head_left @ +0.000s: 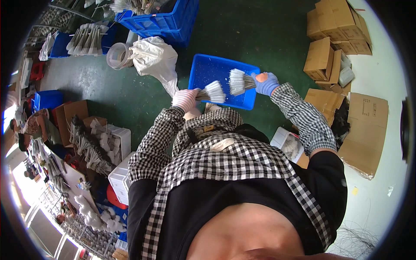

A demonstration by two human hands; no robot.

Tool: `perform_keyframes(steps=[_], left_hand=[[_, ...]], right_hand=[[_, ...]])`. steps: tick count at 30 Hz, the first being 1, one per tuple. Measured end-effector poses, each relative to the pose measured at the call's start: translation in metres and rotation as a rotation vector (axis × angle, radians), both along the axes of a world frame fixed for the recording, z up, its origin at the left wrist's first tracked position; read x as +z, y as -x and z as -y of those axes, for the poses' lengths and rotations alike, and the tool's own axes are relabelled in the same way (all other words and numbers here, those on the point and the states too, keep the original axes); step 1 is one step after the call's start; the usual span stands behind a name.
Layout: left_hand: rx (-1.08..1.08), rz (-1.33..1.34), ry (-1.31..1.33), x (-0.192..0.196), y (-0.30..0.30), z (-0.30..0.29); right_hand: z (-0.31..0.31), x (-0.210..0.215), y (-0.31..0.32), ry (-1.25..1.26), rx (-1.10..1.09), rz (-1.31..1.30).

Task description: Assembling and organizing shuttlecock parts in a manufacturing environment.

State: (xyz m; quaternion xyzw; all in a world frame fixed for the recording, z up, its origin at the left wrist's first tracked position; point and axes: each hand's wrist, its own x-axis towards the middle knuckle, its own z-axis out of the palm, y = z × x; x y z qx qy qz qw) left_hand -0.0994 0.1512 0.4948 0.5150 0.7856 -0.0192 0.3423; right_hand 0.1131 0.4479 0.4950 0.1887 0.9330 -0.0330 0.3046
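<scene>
My left hand [185, 99], in a pink-and-white striped glove, is closed around a bundle of thin grey stems with white brush-like ends [214, 92]. The white ends point right, over the near left side of a blue plastic bin [209, 66]. My right hand [266, 83], in a bluish glove that leaves some fingers bare, grips a similar white-ended bundle [237, 82]. That one points left, above the bin's right part. A small gap separates the two bundles. The stem ends inside both fists are hidden.
A white sack [154, 56] and a clear bucket [118, 56] stand left of the bin. Stacked blue crates [162, 26] are beyond. Cardboard boxes [318, 58] line the right wall. At left are white crates [119, 175] and another person [37, 125] beside a worktable.
</scene>
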Motion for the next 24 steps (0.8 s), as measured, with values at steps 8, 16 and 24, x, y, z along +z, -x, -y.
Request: perform_keyframes(steps=[8, 16, 24], left_hand=[[-0.085, -0.002, -0.082, -0.019, -0.021, -0.006], [0.207, 0.014, -0.076, 0.0, 0.001, -0.008], [-0.088, -0.166, -0.186, 0.009, -0.028, -0.031]], right_hand=[[0.022, -0.032, 0.022, 0.034, 0.301, 0.397], [-0.007, -0.001, -0.01, 0.032, 0.07, 0.043], [0.006, -0.027, 0.001, 0.13, 0.284, 0.081]])
